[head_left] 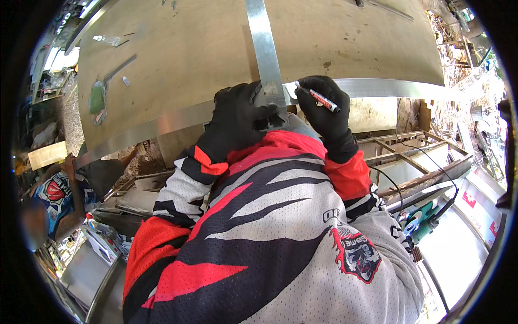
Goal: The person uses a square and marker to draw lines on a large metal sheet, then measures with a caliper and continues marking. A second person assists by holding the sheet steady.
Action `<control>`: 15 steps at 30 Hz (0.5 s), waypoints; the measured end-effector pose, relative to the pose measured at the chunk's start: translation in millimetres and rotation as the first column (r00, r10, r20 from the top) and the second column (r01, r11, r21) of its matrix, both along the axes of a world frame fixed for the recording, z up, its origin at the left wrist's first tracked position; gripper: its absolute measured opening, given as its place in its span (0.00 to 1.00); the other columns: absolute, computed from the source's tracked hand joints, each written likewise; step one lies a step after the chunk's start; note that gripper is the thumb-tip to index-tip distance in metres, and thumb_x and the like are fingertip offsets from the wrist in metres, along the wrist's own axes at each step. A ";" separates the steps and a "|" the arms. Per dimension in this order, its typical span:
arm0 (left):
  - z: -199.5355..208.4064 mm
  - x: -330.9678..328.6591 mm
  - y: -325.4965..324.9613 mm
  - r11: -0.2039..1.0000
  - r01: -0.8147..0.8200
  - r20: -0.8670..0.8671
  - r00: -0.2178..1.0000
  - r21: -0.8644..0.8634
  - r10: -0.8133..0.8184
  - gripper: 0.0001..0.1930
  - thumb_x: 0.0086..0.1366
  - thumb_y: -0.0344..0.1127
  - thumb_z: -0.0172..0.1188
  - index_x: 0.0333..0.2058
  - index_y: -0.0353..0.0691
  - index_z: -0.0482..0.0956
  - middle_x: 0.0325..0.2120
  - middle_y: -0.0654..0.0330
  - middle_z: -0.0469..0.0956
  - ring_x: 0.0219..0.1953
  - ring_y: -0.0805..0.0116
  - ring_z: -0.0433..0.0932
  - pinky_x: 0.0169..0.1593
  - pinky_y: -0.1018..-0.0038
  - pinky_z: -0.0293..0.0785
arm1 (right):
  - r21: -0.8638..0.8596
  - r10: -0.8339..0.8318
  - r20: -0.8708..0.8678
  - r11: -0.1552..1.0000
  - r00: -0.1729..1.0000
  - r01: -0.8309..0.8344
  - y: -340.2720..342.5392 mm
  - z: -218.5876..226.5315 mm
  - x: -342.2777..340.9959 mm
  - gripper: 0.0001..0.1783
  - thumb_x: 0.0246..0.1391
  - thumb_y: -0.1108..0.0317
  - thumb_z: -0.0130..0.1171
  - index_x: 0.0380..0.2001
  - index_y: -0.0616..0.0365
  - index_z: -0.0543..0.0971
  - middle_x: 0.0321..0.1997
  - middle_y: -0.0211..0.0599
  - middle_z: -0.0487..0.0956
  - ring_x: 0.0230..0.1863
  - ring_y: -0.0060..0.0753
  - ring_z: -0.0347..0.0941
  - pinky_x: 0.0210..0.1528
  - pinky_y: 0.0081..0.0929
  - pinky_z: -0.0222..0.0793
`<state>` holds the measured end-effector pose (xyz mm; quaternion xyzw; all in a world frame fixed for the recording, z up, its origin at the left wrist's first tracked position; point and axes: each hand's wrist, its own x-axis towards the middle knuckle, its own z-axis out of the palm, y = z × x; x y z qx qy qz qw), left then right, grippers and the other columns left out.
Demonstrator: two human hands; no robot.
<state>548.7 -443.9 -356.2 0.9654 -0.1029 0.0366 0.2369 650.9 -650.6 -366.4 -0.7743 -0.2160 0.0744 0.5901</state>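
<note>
A silver metal bar (266, 46) runs from the far side of the table toward me and lies across a long, flat metal strip (181, 117) at the near edge. My left hand (234, 119), in a black glove, is closed around the near end of the bar, where a dark hollow shows. In its own black glove, my right hand (324, 105) is closed on a marker pen (324, 101) with a white and red barrel. The pen's white tip points left, close to the crossing of bar and strip. Whether it touches the metal, I cannot tell.
A brown tabletop (189, 54) carries a clear bottle (108, 40), an angled metal piece (120, 70) and a green pad (97, 97) at left. Another person (65, 189) has a hand by the strip's left end. At right are a metal frame (410, 156) and a green power tool (426, 225).
</note>
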 end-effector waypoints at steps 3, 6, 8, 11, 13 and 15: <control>5.0 1.5 -0.3 0.999 -0.003 -0.076 0.997 -0.041 0.000 0.23 0.42 0.48 0.73 0.42 0.55 0.89 0.54 0.45 0.76 0.52 0.45 0.76 0.52 0.50 0.71 | -0.033 0.017 -0.077 0.999 0.997 -0.019 -2.4 2.8 -4.3 0.11 0.53 0.72 0.69 0.39 0.63 0.82 0.32 0.39 0.85 0.33 0.26 0.81 0.37 0.25 0.77; 8.4 0.6 -1.0 0.999 -0.016 -0.102 0.995 -0.037 0.012 0.23 0.42 0.47 0.72 0.41 0.55 0.88 0.55 0.44 0.74 0.54 0.43 0.74 0.54 0.49 0.68 | -0.080 0.039 -0.080 0.996 0.996 -0.046 -6.8 3.4 -5.4 0.12 0.51 0.71 0.70 0.39 0.62 0.82 0.35 0.41 0.84 0.36 0.32 0.82 0.40 0.28 0.77; 9.3 0.7 -1.3 1.000 -0.018 -0.092 0.996 -0.017 0.016 0.22 0.43 0.47 0.72 0.42 0.55 0.88 0.56 0.43 0.73 0.55 0.42 0.72 0.56 0.48 0.66 | -0.114 0.060 -0.055 0.991 0.997 -0.066 -7.2 3.5 -4.0 0.13 0.50 0.72 0.70 0.40 0.62 0.82 0.36 0.42 0.84 0.37 0.34 0.83 0.41 0.30 0.77; 10.2 3.6 -2.2 0.999 -0.022 -0.144 0.990 -0.045 0.015 0.23 0.44 0.48 0.72 0.43 0.55 0.87 0.56 0.41 0.72 0.56 0.40 0.72 0.58 0.45 0.63 | -0.109 0.087 0.017 0.990 0.996 -0.085 -5.9 7.3 -2.2 0.16 0.47 0.73 0.71 0.41 0.60 0.81 0.40 0.44 0.83 0.40 0.45 0.83 0.44 0.33 0.78; 13.1 4.5 -4.0 0.998 -0.038 -0.165 0.986 -0.047 0.030 0.22 0.46 0.48 0.71 0.43 0.55 0.87 0.56 0.40 0.72 0.57 0.40 0.72 0.58 0.44 0.63 | -0.170 0.095 0.018 0.981 0.995 -0.090 -5.4 12.6 -2.7 0.16 0.46 0.73 0.70 0.41 0.60 0.81 0.42 0.45 0.83 0.43 0.52 0.82 0.46 0.38 0.78; 17.5 3.0 -7.3 0.997 -0.067 -0.185 0.981 -0.043 0.058 0.21 0.48 0.48 0.71 0.43 0.55 0.87 0.56 0.40 0.73 0.57 0.40 0.72 0.59 0.43 0.62 | -0.233 0.118 0.035 0.966 0.992 -0.107 -5.3 18.4 -5.4 0.16 0.44 0.73 0.70 0.39 0.59 0.81 0.42 0.45 0.84 0.44 0.53 0.82 0.48 0.41 0.78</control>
